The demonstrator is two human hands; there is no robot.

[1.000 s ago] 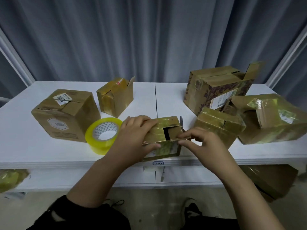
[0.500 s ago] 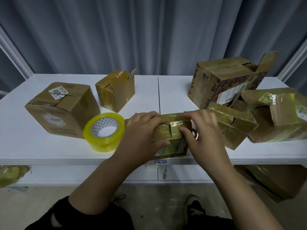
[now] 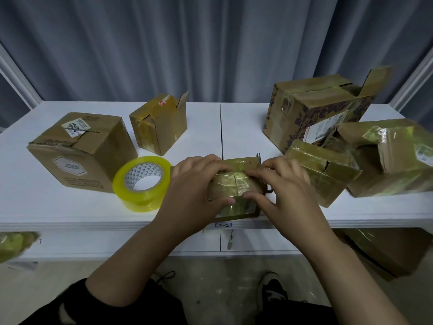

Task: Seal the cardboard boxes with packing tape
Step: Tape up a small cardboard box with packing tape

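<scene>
Flaps of the small box now lie shut, the earlier gap closed. My left hand and right hand clasp it, fingers over its top, thumbs on its near face. It sits at the table's near edge. Tape roll just left of it, flat taped box just right, scissors tips behind.
</scene>
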